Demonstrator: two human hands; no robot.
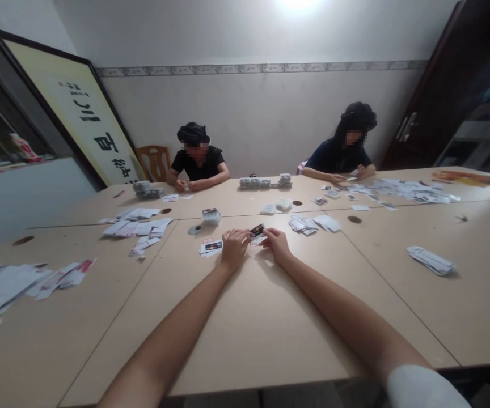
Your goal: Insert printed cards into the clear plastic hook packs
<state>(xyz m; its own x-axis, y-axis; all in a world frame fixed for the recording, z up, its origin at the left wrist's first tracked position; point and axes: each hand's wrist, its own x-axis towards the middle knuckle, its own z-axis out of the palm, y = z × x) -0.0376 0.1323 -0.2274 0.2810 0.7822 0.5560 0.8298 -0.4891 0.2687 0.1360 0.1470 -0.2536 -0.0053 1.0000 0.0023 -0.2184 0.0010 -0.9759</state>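
My left hand [235, 247] and right hand [277, 245] pinch a small rectangular card [257, 230]. Its dark face shows blurred orange-tan patches.

Over the pale wooden surface [270, 334], I watch the left hand [235, 245] and right hand [277, 243] hold a small dark card [257, 230] by opposite ends. A similar printed card [214, 246] lies on white paper just beside the left hand — a small stack [211, 216] stands beyond it. Past the right hand I see white slips [303, 224]; across from me, two people [200, 167] sit, heads bowed.
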